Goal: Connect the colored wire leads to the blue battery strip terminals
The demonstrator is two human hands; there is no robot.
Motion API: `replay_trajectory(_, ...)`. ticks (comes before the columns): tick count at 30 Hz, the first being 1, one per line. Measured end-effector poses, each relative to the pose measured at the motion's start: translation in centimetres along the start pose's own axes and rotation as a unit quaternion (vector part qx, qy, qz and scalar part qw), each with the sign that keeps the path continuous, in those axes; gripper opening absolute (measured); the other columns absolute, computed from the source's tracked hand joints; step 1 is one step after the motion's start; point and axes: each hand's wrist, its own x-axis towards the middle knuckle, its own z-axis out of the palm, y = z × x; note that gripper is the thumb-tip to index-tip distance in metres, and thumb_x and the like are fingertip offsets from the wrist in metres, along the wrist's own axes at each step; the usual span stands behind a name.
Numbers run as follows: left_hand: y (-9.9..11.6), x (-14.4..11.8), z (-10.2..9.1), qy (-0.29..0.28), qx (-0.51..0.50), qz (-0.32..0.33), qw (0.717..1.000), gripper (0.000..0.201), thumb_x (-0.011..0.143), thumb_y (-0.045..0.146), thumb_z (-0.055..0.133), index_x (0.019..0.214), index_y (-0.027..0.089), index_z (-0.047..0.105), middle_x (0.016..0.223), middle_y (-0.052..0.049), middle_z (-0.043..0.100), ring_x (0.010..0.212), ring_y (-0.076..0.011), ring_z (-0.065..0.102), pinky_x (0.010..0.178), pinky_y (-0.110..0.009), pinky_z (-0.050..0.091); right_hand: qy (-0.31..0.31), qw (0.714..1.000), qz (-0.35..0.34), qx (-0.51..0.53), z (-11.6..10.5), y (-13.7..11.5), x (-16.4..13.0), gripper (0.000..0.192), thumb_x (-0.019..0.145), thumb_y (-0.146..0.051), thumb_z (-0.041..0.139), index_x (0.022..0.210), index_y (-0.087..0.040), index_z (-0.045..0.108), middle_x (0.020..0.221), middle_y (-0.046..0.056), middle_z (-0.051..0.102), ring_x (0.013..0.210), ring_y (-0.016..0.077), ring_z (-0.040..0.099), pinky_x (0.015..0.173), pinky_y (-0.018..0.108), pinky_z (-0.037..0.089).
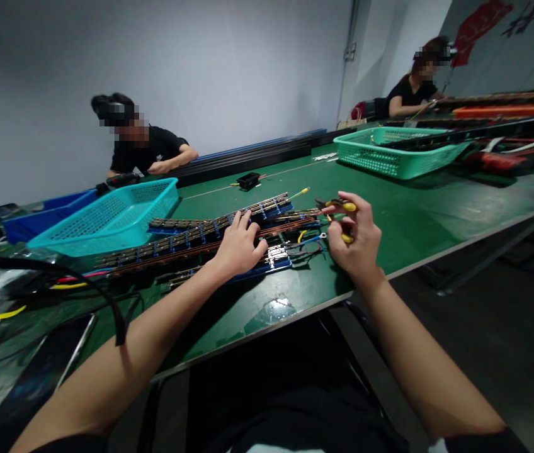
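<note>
Spanning table: green workbench (427, 214), steel-edged, in a grey-walled room.
Baskets: cyan basket (111, 217) at 10 o'clock, green basket (390, 154) at 1 o'clock.
Work: long blue terminal strips (186, 242) at centre, wires trailing.
Left hand (237, 246): flat on the strips, steadying, gripping nothing.
Right hand (359, 242): closed around yellow-handled cutters (340, 207).

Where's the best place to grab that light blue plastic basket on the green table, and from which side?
Probably by the rim of the light blue basket, at the long side facing the wearer. It tilts with its open top toward the camera, so that edge is exposed, and the left hand rests on the long strips just beside it. The mesh walls look too flexible to grip.
</note>
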Motion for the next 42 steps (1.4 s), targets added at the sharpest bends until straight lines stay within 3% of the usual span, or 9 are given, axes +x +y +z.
replay_trajectory(8, -0.01, 0.02, 0.1, 0.0, -0.014, -0.002, 1.0, 0.036, 0.096, 0.035, 0.049, 0.119, 0.011, 0.063, 0.163, -0.021, 0.03, 0.154, -0.0388, 0.019, 0.12, -0.053, 0.032, 0.015, 0.998, 0.04, -0.047, 0.01, 0.46, -0.2, 0.048, 0.081, -0.015, 0.052, 0.127, -0.024, 0.055, 0.094, 0.001, 0.076, 0.055, 0.0117, 0.062, 0.054, 0.024, 0.052)
replay_trajectory(16, -0.06, 0.02, 0.05, -0.001, -0.016, 0.0, 1.0, 0.038, 0.096, 0.036, 0.049, 0.12, 0.01, 0.062, 0.163, -0.022, 0.031, 0.154, -0.0394, 0.019, 0.121, -0.053, 0.031, 0.076, 0.994, 0.054, -0.056, -0.12, 0.61, -0.56, 0.05, 0.08, -0.014, 0.052, 0.129, -0.025, 0.056, 0.092, 0.001, 0.076, 0.062, 0.0139, 0.067, 0.056, 0.025, 0.053)
replay_trajectory(24, 0.16, 0.04, -0.12, -0.008, -0.02, -0.003, 1.0, 0.038, 0.096, 0.035, 0.05, 0.121, 0.009, 0.062, 0.163, -0.022, 0.03, 0.154, -0.04, 0.018, 0.121, -0.053, 0.031, -0.035, 0.993, 0.065, -0.092, 0.02, 0.41, 0.08, 0.055, 0.082, -0.018, 0.052, 0.136, -0.024, 0.051, 0.107, 0.005, 0.077, 0.077, 0.0184, 0.074, 0.073, 0.032, 0.059)
replay_trajectory(30, 0.18, -0.08, -0.19, -0.007, -0.023, 0.002, 1.0, 0.039, 0.096, 0.034, 0.05, 0.12, 0.007, 0.062, 0.163, -0.024, 0.029, 0.154, -0.0409, 0.017, 0.121, -0.053, 0.03, 0.009, 0.991, 0.077, -0.109, 0.05, 0.23, 0.12, 0.056, 0.081, -0.015, 0.048, 0.136, -0.024, 0.052, 0.105, 0.004, 0.078, 0.087, 0.0207, 0.075, 0.074, 0.033, 0.06)
replay_trajectory(36, 0.23, -0.08, -0.29, -0.011, -0.022, -0.003, 1.0, 0.038, 0.095, 0.034, 0.05, 0.121, 0.008, 0.062, 0.163, -0.023, 0.029, 0.154, -0.0396, 0.017, 0.121, -0.053, 0.031, 0.027, 0.99, 0.069, -0.117, -0.14, 0.37, -0.06, 0.06, 0.085, -0.018, 0.048, 0.144, -0.024, 0.047, 0.109, 0.004, 0.078, 0.084, 0.0195, 0.076, 0.077, 0.034, 0.061)
replay_trajectory(42, 0.2, -0.1, -0.25, -0.007, -0.023, 0.0, 1.0, 0.037, 0.095, 0.035, 0.049, 0.119, 0.01, 0.062, 0.163, -0.022, 0.029, 0.154, -0.0395, 0.017, 0.119, -0.056, 0.033, -0.055, 0.98, 0.081, -0.171, -0.01, 1.02, -0.07, 0.048, 0.083, -0.021, 0.053, 0.131, -0.026, 0.056, 0.103, 0.003, 0.079, 0.071, 0.0202, 0.074, 0.068, 0.032, 0.057)
